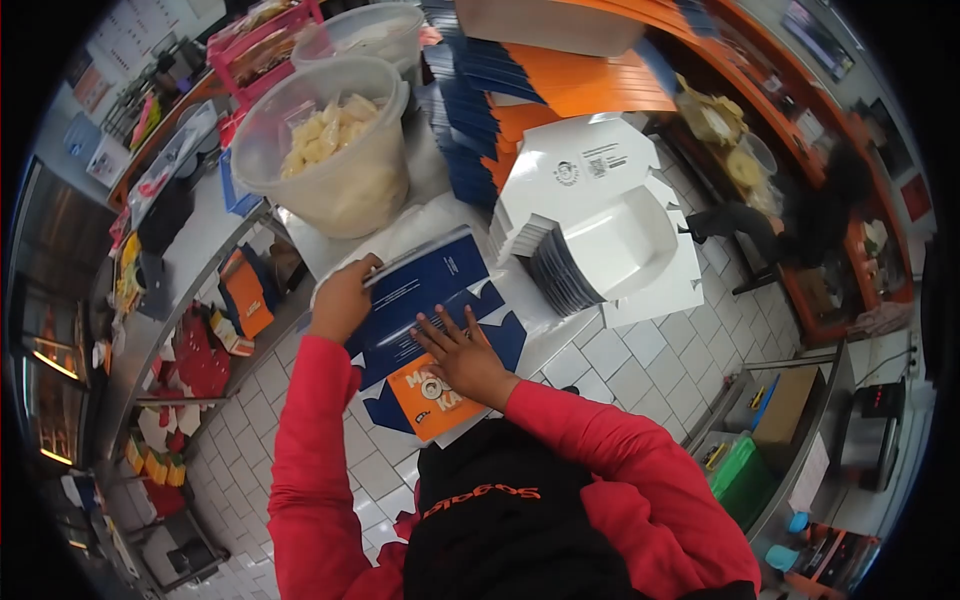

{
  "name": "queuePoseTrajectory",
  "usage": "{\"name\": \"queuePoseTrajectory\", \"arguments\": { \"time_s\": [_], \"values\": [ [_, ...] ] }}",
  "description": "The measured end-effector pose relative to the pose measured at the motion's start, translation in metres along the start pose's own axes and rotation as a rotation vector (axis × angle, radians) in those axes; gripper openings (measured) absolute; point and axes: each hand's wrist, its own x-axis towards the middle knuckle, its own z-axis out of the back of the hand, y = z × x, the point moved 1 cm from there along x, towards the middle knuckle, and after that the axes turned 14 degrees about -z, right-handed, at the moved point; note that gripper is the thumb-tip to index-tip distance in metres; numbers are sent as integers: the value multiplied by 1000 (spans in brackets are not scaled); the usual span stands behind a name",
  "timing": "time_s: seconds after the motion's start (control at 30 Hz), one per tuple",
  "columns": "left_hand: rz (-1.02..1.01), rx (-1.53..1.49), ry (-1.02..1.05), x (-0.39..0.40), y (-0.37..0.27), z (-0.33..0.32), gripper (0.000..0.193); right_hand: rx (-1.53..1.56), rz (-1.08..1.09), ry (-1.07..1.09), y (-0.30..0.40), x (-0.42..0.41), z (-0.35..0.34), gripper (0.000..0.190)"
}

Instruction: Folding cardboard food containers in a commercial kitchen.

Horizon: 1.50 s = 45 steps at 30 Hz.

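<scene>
A flat blue and orange cardboard food box lies unfolded before me on the metal table. My left hand grips its upper left edge, fingers curled over the rim, thumb hidden. Spread on the lower middle of the cardboard, near the orange printed panel, is my right hand, palm down with its fingers apart. To the right stands a nested stack of formed boxes, white inside and dark blue outside.
A translucent plastic tub with pale yellow pieces stands behind the cardboard. Piles of flat orange and blue cartons are at the back. A shelved metal counter runs along the left. Another person is at the far right.
</scene>
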Motion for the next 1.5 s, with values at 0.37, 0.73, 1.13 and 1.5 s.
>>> {"name": "queuePoseTrajectory", "arguments": {
  "time_s": [0.37,0.73,1.13,1.5],
  "values": [
    [78,132,89,-102,-98,-57,66,120,112,20,-12,-2,-21,35],
    [62,25,197,-120,-95,-83,78,160,-19,219,-16,-53,21,43],
    [-93,-9,607,-71,-66,-53,67,71,79,285,14,-79,49,61],
    [-159,-261,313,-82,-62,52,43,-164,73,173,22,-65,24,92]
  ]
}}
